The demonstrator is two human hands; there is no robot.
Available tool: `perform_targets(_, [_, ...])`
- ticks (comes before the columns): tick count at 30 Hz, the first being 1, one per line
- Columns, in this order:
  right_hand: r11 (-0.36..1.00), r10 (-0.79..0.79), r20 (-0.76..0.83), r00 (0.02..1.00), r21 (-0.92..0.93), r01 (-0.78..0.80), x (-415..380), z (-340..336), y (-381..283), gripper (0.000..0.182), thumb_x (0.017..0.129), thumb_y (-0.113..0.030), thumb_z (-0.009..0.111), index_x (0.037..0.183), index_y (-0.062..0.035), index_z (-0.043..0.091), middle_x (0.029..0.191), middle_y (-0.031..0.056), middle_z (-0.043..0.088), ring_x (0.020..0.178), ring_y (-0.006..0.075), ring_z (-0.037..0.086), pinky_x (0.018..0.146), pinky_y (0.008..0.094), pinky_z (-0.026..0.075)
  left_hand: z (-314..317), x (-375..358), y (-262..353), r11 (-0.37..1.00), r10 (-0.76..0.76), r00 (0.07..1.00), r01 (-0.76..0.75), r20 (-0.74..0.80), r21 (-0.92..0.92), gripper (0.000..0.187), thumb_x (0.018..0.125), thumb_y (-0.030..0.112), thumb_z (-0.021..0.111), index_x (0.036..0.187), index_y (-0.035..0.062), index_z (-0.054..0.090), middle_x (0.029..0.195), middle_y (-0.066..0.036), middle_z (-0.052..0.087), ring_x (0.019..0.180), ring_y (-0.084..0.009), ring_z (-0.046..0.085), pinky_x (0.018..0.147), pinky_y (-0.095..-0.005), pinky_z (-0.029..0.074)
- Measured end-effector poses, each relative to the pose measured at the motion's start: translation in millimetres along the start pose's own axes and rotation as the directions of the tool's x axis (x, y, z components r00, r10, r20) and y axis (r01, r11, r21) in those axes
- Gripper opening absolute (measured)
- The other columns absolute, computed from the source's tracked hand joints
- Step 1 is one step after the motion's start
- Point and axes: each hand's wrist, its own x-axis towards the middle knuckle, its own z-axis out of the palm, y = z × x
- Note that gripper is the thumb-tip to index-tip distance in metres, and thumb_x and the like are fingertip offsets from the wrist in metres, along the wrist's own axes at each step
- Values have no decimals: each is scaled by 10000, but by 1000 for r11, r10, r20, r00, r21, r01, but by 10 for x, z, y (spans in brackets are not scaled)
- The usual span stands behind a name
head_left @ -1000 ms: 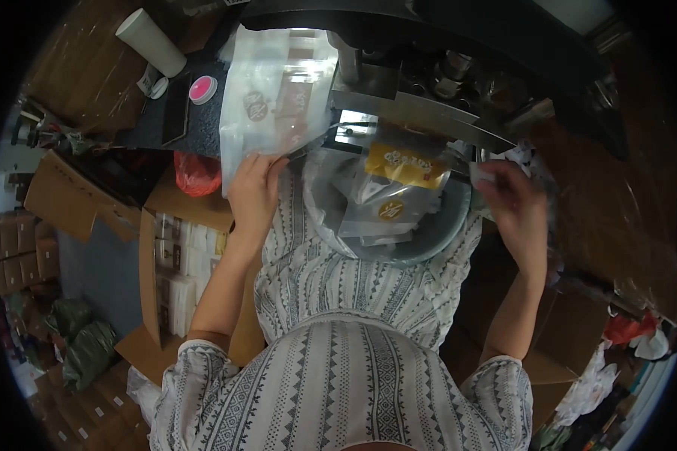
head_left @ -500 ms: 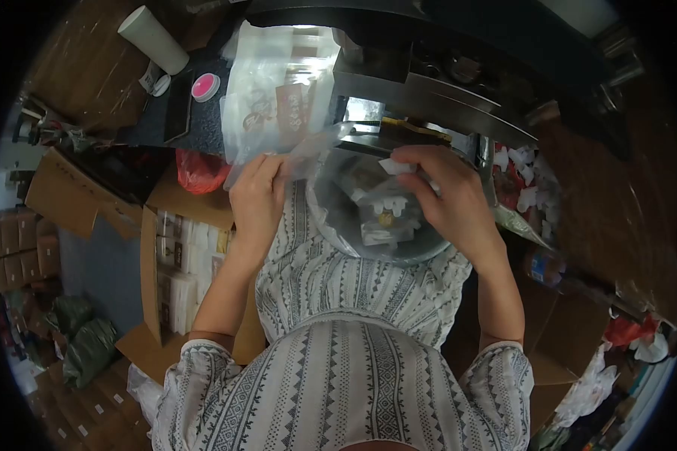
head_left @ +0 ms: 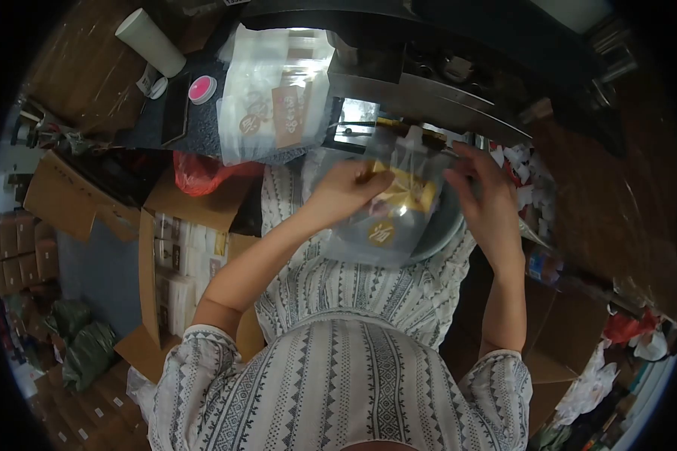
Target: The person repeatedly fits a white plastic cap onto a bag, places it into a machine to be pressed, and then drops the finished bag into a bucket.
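My left hand (head_left: 347,194) is closed on a clear plastic pouch (head_left: 399,242) with a gold print, its fingers and thumb pinching the upper left part. At the other side of the pouch is my right hand (head_left: 490,197), thumb and forefinger apart close to its right edge. Below the pouch a grey basin (head_left: 450,231) rests on my lap, largely covered by it. Just beyond my hands stands a dark machine with a metal front edge (head_left: 459,98). A stack of printed clear pouches (head_left: 259,90) lies on the table to its left.
Left of the stack are a pink-topped round tub (head_left: 201,89), a dark phone-like slab (head_left: 175,113) and a white cup (head_left: 150,43). An open carton (head_left: 149,278) of packets stands at my left. White scraps (head_left: 530,180) fill a container at the right.
My left hand has moved right from beside the stack, bringing a pouch over the basin. The small white piece in my right hand no longer shows there, and that hand has shifted right.
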Motion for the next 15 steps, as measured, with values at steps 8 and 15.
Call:
perform_targets(8, [736, -340, -176, 924, -662, 145, 194, -84, 1098, 190, 786, -66, 649, 973, -50, 618, 865, 146, 637, 782, 344, 620, 710, 441, 496, -33, 190, 15, 967, -80, 997, 74, -15, -243, 376, 918, 296, 619, 1028, -63, 620, 907, -136, 673, 738, -162, 644, 620, -268, 497])
perform_targets(15, [852, 311, -71, 948, -422, -311, -23, -412, 361, 228, 781, -49, 660, 1008, -43, 640, 901, 176, 650, 752, 307, 644, 699, 388, 513, -735, -132, -592, 79, 792, 577, 228, -200, 970, 330, 882, 194, 621, 1157, 19, 568, 1074, -141, 600, 1067, -317, 552, 857, -396, 452])
